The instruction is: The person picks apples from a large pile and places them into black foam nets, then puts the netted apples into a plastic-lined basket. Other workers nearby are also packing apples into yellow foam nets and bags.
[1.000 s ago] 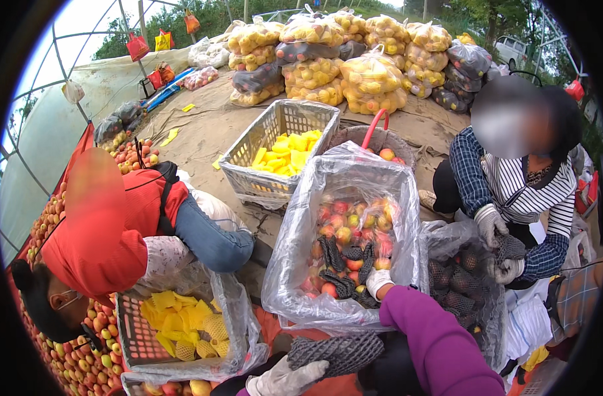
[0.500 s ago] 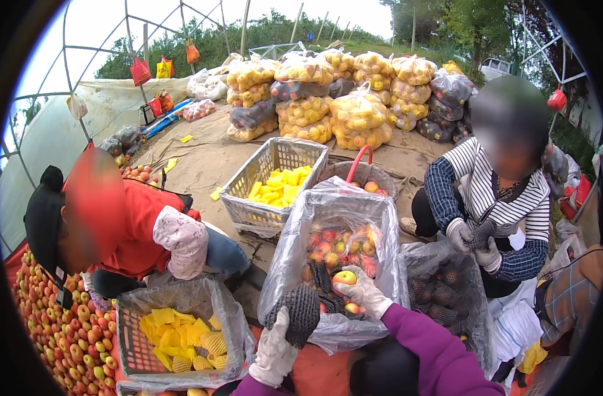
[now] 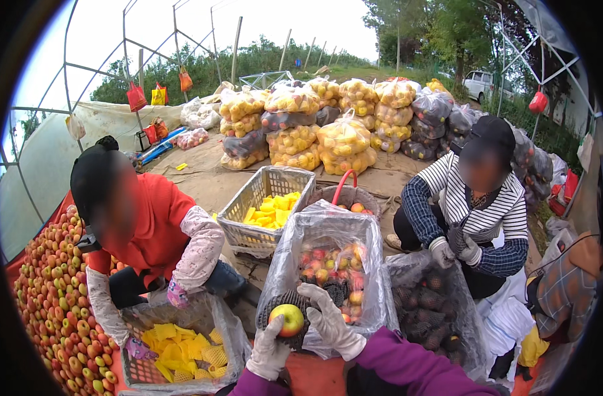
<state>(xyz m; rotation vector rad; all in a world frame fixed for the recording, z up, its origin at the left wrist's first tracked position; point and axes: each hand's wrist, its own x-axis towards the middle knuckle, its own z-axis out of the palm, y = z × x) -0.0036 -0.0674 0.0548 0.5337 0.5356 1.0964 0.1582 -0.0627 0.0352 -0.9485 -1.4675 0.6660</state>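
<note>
A red-and-green apple (image 3: pixel 289 321) sits in a black foam net sleeve (image 3: pixel 273 304) just in front of me. My left hand (image 3: pixel 269 353), in a whitish work glove, is closed around the sleeve and apple from the lower left. From the right, my gloved right hand (image 3: pixel 332 326) has its bent fingers at the sleeve's upper right edge. Both hands are over the near end of a crate (image 3: pixel 389 290) lined with clear plastic. Inside lie many apples (image 3: pixel 328 262) and several loose black net sleeves.
At left, a person in red reaches into a plastic-lined crate (image 3: pixel 237 343) of yellow foam sleeves, beside an apple heap (image 3: pixel 57 297). A person in stripes handles a black sleeve by a crate of netted apples (image 3: pixel 424 310). Ahead stand a grey crate (image 3: pixel 245 241), a red-handled basket (image 3: pixel 374 195) and stacked bags (image 3: pixel 344 142).
My right hand has brought the apple from the crate to the black sleeve in my left hand. The person in red has straightened and put a hand into the yellow-sleeve crate.
</note>
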